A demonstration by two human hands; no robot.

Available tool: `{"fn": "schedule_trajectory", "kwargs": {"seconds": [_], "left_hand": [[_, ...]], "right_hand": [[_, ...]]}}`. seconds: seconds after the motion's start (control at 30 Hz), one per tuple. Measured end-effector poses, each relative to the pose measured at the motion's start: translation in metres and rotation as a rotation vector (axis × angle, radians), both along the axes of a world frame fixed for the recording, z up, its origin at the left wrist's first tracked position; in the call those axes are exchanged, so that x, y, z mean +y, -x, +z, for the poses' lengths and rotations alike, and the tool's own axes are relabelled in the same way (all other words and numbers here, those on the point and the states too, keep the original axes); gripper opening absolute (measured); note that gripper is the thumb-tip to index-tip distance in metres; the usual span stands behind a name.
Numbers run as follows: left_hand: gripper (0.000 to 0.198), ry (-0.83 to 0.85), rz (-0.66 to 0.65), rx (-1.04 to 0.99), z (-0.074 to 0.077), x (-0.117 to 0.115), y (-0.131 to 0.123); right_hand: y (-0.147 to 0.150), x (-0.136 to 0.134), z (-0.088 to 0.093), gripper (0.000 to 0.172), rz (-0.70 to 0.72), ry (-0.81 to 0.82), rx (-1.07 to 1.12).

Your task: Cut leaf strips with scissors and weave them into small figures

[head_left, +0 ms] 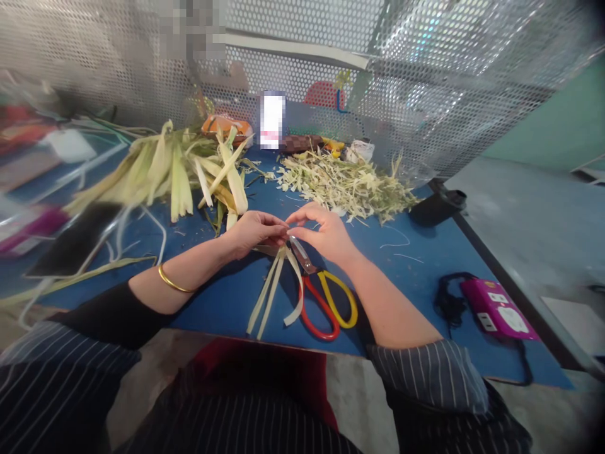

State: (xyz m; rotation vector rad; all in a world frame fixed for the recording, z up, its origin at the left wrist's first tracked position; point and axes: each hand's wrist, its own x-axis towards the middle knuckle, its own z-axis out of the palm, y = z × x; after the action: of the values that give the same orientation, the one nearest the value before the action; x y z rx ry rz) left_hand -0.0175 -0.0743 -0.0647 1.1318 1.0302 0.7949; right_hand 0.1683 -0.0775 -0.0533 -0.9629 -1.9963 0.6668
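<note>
Both hands meet just above the blue tabletop, fingertips nearly touching. My left hand (259, 232) is closed in a pinch at the top of a few pale corn husk strips (270, 291), which hang and spread below it. The fingers of my right hand (322, 232) are bent, with thumb and forefinger pinching at the same spot; the exact bit between them is too small to see. Under the right hand lie scissors (309, 265), one handle loop red and the other yellow, with blade tips hidden near the fingers.
A pile of husk leaves (165, 167) lies back left, and a heap of shredded husk (345, 180) back right. A black cylinder (437, 208) stands by the right edge, a purple power strip (498, 309) nearer me. Behind rises a perforated metal screen (302, 53).
</note>
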Motion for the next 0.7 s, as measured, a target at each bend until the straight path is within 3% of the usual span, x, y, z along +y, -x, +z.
{"fn": "schedule_trajectory", "kwargs": {"seconds": [0.23, 0.7], "left_hand": [[0.02, 0.001, -0.016, 0.01, 0.002, -0.002, -0.001], [0.032, 0.052, -0.079, 0.055, -0.001, -0.003, -0.001]], "right_hand": [[0.007, -0.001, -0.007, 0.008, -0.014, -0.102, -0.077], [0.014, -0.002, -0.013, 0.013, -0.101, 0.09, -0.006]]}}
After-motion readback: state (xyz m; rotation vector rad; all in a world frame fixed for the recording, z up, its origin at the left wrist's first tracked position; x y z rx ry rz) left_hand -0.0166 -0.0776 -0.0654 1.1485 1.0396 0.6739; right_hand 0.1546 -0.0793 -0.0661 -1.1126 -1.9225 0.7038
